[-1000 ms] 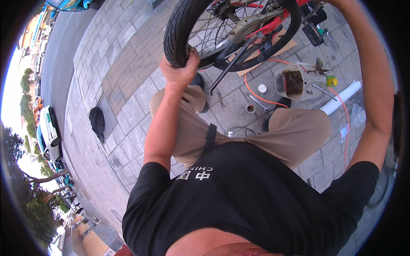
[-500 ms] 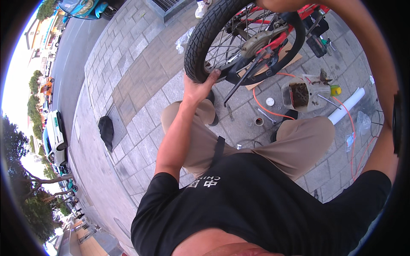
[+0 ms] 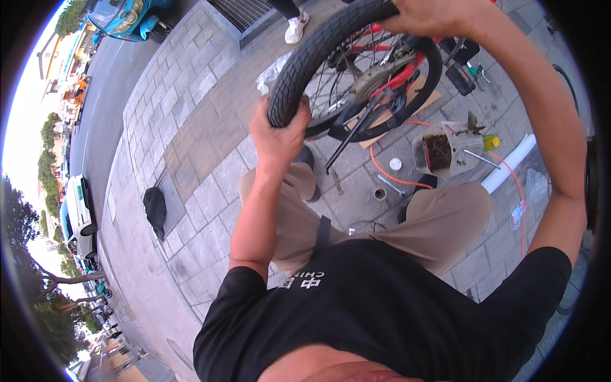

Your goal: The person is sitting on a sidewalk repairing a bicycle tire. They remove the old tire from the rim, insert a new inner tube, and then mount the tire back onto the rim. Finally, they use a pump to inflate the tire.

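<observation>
A bicycle wheel with a black treaded tyre (image 3: pixel 298 76), dark spokes and a greasy metal hub (image 3: pixel 368 86) stands before me, joined to a red frame (image 3: pixel 406 75). My left hand (image 3: pixel 280 130) is wrapped round the lower left of the tyre, thumb on its inner side. At the far top of the tyre my right hand (image 3: pixel 433 16) grips it, its fingertips curled over the edge. A smooth black rubber loop (image 3: pixel 435 76) hangs round the right side of the wheel. Below the hub, a thin dark kickstand (image 3: pixel 347 143) points down toward me.
An open container (image 3: pixel 439 153) of brown murky contents, a small cup (image 3: pixel 380 193), a white lid (image 3: pixel 395 164), an orange hose (image 3: pixel 375 162) and a white roll (image 3: pixel 509 167) lie on the paving. A black cloth (image 3: pixel 154 210) is at left; a bystander's shoe (image 3: pixel 296 28) is beyond.
My left hand has shifted left and slightly down with the tyre, its thumb now higher inside it. My right hand has come further into view at the top of the tyre.
</observation>
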Motion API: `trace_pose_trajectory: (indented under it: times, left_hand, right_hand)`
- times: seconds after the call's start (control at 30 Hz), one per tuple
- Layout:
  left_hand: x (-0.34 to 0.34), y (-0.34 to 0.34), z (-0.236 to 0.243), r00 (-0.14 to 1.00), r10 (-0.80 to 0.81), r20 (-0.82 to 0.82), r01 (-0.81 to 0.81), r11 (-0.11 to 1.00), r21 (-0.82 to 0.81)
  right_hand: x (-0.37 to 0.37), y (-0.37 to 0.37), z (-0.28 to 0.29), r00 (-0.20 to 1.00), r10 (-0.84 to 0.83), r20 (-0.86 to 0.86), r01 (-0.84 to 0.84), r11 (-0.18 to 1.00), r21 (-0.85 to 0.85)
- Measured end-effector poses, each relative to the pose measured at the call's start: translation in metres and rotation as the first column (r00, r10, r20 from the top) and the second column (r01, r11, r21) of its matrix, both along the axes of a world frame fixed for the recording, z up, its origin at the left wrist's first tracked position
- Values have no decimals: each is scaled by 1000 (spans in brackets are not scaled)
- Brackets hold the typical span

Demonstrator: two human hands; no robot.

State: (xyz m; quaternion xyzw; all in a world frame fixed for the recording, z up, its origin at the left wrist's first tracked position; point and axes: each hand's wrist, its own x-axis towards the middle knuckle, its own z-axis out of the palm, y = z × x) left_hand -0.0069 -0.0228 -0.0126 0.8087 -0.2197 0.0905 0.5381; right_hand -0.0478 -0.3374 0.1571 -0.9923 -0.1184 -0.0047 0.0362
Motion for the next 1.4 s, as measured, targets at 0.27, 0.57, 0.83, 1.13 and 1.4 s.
trace_pose_trajectory:
  times: [0.27, 0.57, 0.83, 1.13, 1.4]
  left_hand:
    - [-1, 6, -56, 983, -41, -181, 18, 992, -126]
    - [0, -19, 79, 980, -158, 123, 106, 931, 350]
    - [4, -20, 58, 987, -50, 155, -3, 947, 320]
    - [-9, 14, -9, 980, -29, -196, 41, 998, 54]
    - [-18, -17, 29, 965, 23, 262, -42, 997, 66]
  right_hand:
    - [-4, 52, 41, 988, 132, -81, -147, 963, -224]
    - [11, 99, 48, 985, 118, -127, -149, 950, -276]
    - [-1, 29, 3, 968, 135, 210, -94, 977, -194]
    - [-10, 76, 1, 984, 113, 140, -54, 929, -365]
    - [0, 74, 1, 986, 165, 36, -141, 921, -364]
